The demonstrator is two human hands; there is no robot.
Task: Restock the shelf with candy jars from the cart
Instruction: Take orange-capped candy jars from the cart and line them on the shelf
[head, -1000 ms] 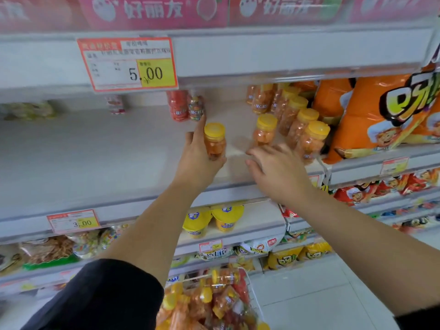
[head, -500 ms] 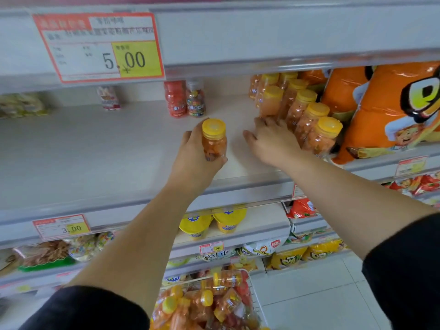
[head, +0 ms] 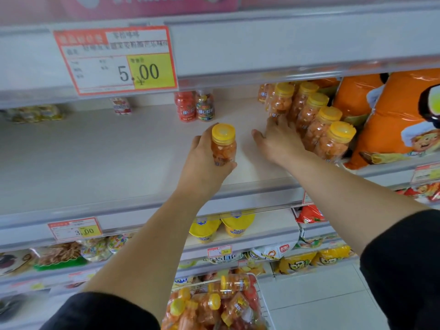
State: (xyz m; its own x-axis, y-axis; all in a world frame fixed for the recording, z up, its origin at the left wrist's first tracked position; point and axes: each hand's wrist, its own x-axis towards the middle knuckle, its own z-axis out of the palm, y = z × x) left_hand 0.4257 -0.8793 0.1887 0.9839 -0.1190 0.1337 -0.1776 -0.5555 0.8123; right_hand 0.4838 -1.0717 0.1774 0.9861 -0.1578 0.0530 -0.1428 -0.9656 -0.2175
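Note:
My left hand point(head: 205, 163) grips an upright candy jar point(head: 223, 145) with a yellow lid and orange sweets, standing on or just above the pale shelf point(head: 95, 153). My right hand point(head: 279, 141) lies flat on the shelf with fingers spread, its fingertips touching the base of a jar point(head: 281, 101) in the row of several yellow-lidded jars point(head: 329, 132) on the right. At the bottom, the wire cart point(head: 260, 303) holds several more jars point(head: 221, 306) lying in a heap.
Two small jars point(head: 195, 107) and a white one point(head: 121, 106) stand at the shelf's back. Orange snack bags point(head: 390, 115) crowd the right end. A 5.00 price tag point(head: 116, 59) hangs on the shelf above. Lower shelves carry yellow tubs point(head: 221, 226) and packets.
My right hand has reached deeper into the shelf, pushing a jar back into the row. The left hand still holds its jar, a little further in. The camera has moved closer.

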